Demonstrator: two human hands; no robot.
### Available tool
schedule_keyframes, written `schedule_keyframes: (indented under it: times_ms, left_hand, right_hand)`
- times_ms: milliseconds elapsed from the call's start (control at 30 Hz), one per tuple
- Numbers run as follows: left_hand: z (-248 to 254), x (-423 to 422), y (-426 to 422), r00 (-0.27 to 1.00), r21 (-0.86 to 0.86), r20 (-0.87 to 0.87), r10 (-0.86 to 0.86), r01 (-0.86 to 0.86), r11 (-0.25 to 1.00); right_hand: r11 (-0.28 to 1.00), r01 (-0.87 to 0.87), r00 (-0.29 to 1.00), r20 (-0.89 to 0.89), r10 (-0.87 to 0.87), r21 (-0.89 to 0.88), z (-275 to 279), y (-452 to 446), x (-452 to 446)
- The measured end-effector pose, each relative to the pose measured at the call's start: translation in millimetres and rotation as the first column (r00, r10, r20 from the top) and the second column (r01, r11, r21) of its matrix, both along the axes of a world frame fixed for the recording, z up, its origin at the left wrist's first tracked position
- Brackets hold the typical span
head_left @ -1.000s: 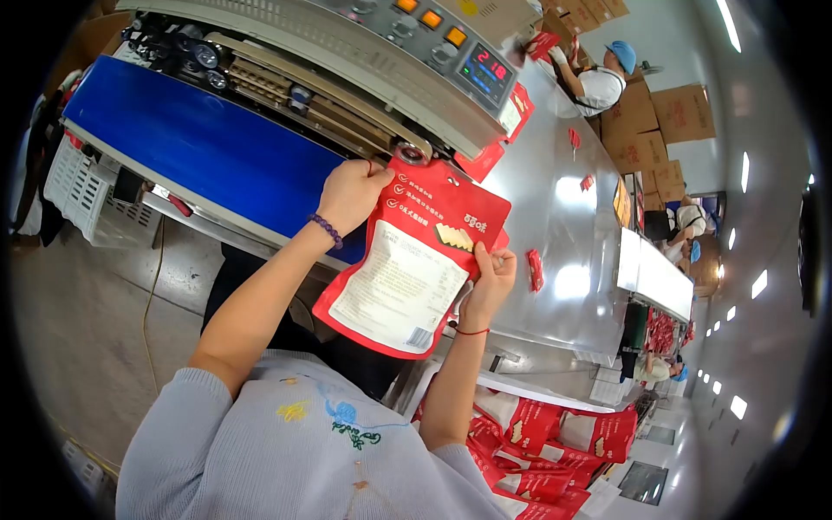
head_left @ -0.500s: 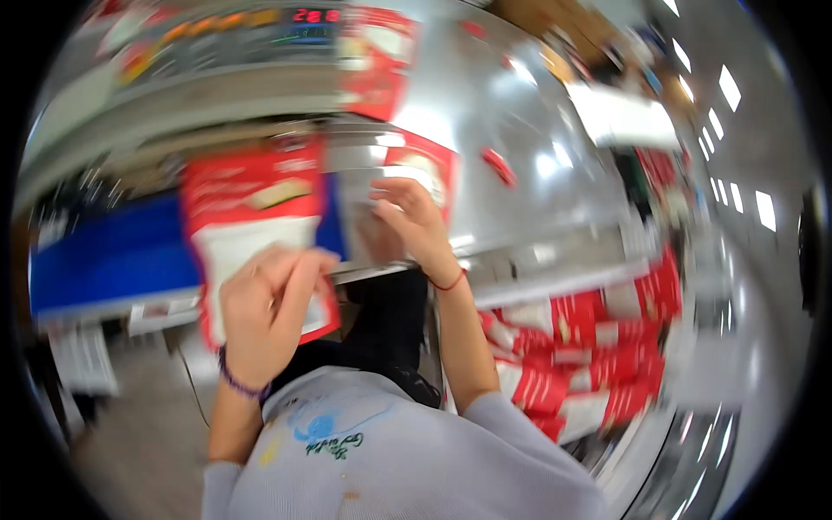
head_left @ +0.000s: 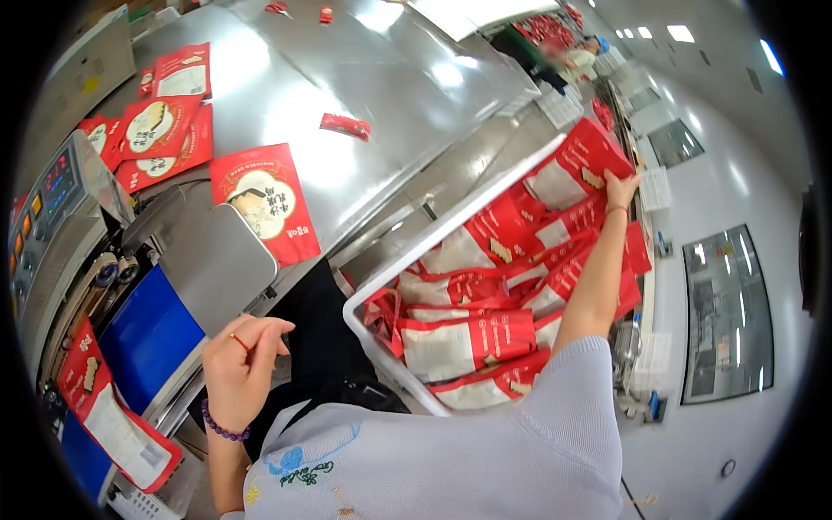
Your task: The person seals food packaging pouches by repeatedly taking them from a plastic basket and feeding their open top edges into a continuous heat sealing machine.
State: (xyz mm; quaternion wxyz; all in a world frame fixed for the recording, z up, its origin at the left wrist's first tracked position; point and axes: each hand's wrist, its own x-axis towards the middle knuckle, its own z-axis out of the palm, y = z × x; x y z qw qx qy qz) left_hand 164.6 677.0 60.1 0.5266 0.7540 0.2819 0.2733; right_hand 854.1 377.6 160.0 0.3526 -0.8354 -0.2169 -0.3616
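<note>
My right hand point(head_left: 620, 189) reaches to the far end of a white bin point(head_left: 368, 303), its fingers pinched on the edge of a red pouch point(head_left: 581, 169) on top of several others. My left hand point(head_left: 244, 355) hovers near my waist, fingers curled in with nothing visible in them. At the lower left, another red pouch point(head_left: 117, 416) lies across the blue belt point(head_left: 156, 334) of the machine, its top edge at the machine's slot. Neither hand touches that pouch.
Several red pouches point(head_left: 165, 130) lie on the metal table point(head_left: 381, 69), one point(head_left: 264, 204) nearest the table's edge. A small red packet point(head_left: 345, 126) and scissors point(head_left: 277, 9) are there too. The machine's control panel point(head_left: 56, 186) stands left. A person point(head_left: 581, 61) is farther back.
Both hands have left the pouch they held, which now rests in the machine at the left. My right hand has moved over to the bin and taken hold of a pouch. The view has turned right.
</note>
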Motion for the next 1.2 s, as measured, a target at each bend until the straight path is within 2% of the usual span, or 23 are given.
schedule_keyframes:
  times_ms: [33,100,133,167,233,333,433,500,567,633,700,733,767,833,900,933,967,1033,1067,1100,1133,1167,1200]
  left_hand:
    - [0,1,-1,1.000,0.007,0.006,0.028,-0.028,1.000]
    - [1,-1,-4,1.000,-0.026,-0.017,0.005,-0.005,1.000]
    - [0,-2,-5,0.999,-0.028,-0.024,0.025,-0.025,0.999]
    - [1,-3,-4,0.999,-0.023,-0.021,0.049,-0.049,0.999]
    - [3,-7,-2,0.998,-0.034,-0.007,0.063,-0.063,0.997]
    - [8,-1,-1,0.972,0.051,0.053,0.231,-0.233,0.971]
    - [9,-1,4,0.978,0.155,0.155,0.139,-0.163,0.974]
    - [22,-4,7,0.983,0.154,0.177,0.051,-0.079,0.985]
    - [29,-7,4,0.970,0.197,0.238,0.055,-0.104,0.975]
    - [24,-22,5,0.952,0.142,0.307,-0.002,-0.044,0.989]
    - [19,-49,4,0.954,-0.063,0.258,0.150,-0.138,0.988]
    - [12,-54,4,0.866,-0.246,0.405,0.293,-0.206,0.947]
    - [7,-61,5,0.805,-0.340,0.460,0.376,-0.231,0.911]
    - [-2,-84,5,0.831,-0.256,0.351,0.430,-0.357,0.898]
    - [-6,-102,3,0.850,-0.233,0.275,0.449,-0.394,0.889]
    - [-8,-109,4,0.866,-0.220,0.203,0.457,-0.414,0.883]
    - [-12,-114,8,0.865,-0.224,0.204,0.459,-0.415,0.882]
    - [-23,-121,21,0.912,-0.150,0.298,0.284,-0.249,0.957]
    - [-28,-120,27,0.899,-0.225,0.353,0.258,-0.186,0.957]
    - [-29,-125,38,0.931,-0.516,0.289,0.224,-0.046,0.855]
    - [-60,-119,51,0.897,-0.416,0.366,0.246,-0.079,0.906]
    - [-53,-115,60,0.875,-0.389,0.391,0.285,-0.123,0.913]
    - [-57,-113,72,0.847,-0.463,0.291,0.445,-0.282,0.840]
  right_hand:
    - [0.923,-0.286,0.908,-0.236,0.347,0.256,-9,-8,13]
    - [0.996,-0.064,0.977,-0.202,0.076,0.065,4,17,-35]
    - [0.985,-0.124,0.986,-0.100,0.137,0.124,7,33,-52]
    - [0.945,-0.287,0.956,-0.010,0.292,0.155,13,49,-71]
    - [0.901,-0.399,0.917,0.090,0.389,0.170,36,91,-137]
    - [0.818,-0.571,0.815,0.156,0.558,0.063,62,117,-232]
    - [0.690,-0.716,0.670,0.177,0.721,-0.102,63,137,-324]
    - [0.631,-0.769,0.619,0.123,0.775,-0.102,45,155,-379]
    - [0.346,-0.930,0.348,-0.007,0.938,0.123,16,182,-425]
    - [0.209,-0.880,0.140,-0.187,0.972,0.426,-23,204,-463]
    - [0.095,-0.801,-0.023,-0.188,0.982,0.590,-60,225,-487]
    - [0.108,-0.668,-0.093,-0.226,0.970,0.736,-66,234,-508]
    - [0.185,-0.551,-0.127,-0.301,0.945,0.814,-75,240,-522]
    - [0.285,-0.496,-0.255,-0.451,0.855,0.820,-77,249,-557]
    - [0.266,-0.578,-0.370,-0.538,0.757,0.772,-113,247,-557]
    - [0.249,-0.611,-0.296,-0.508,0.809,0.752,-122,253,-561]
    - [0.250,-0.614,-0.296,-0.512,0.807,0.749,-120,258,-563]
    - [0.361,-0.699,-0.086,-0.574,0.814,0.617,-117,266,-562]
    - [0.346,-0.690,-0.123,-0.574,0.810,0.636,-117,268,-554]
    - [0.348,-0.735,-0.048,-0.556,0.830,0.582,-132,276,-538]
    - [0.394,-0.707,-0.084,-0.623,0.778,0.588,-143,281,-520]
    - [0.472,-0.729,0.050,-0.649,0.759,0.496,-131,289,-526]
    - [0.509,-0.746,0.134,-0.651,0.747,0.430,-134,297,-519]
